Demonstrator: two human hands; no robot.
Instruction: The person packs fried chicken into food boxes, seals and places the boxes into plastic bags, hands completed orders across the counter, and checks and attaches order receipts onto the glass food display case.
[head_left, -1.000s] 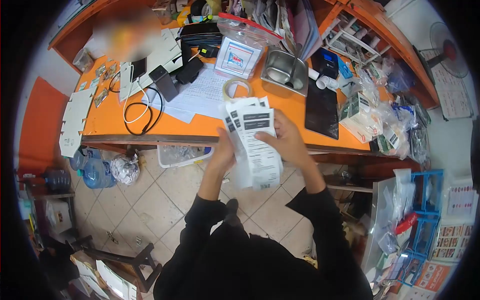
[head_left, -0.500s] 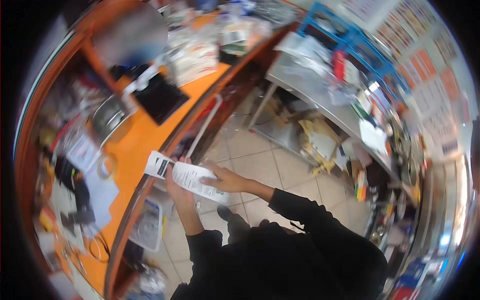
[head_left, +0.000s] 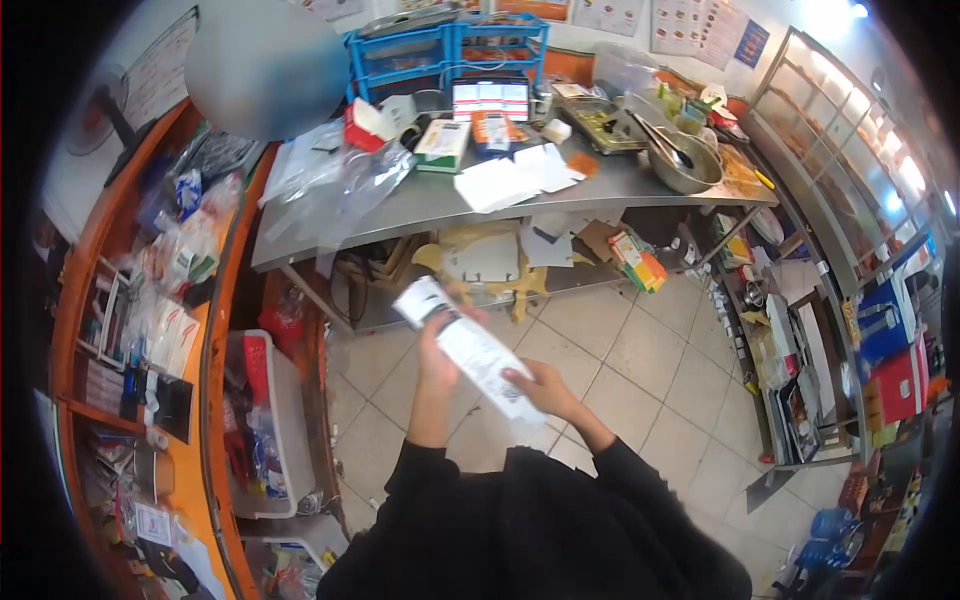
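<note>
A long white printed receipt stack (head_left: 478,352) lies slanted between my two hands, above the tiled floor. My left hand (head_left: 436,350) grips its upper left part, with the thumb over a dark printed block. At the lower right end, my right hand (head_left: 545,388) pinches the papers between thumb and fingers. How many slips are in the stack cannot be made out. Both hands are in front of my body, short of the metal table (head_left: 400,205).
The metal table holds blue racks (head_left: 400,58), a lit screen (head_left: 490,100), white papers (head_left: 500,185) and a steel bowl (head_left: 685,170) with utensils. An orange desk (head_left: 190,455) and a white bin (head_left: 290,430) stand left. Crowded shelves (head_left: 790,350) stand right.
The view has swung from the orange desk to the metal table. The papers, fanned out earlier, are now gathered into a narrow stack, still in both hands.
</note>
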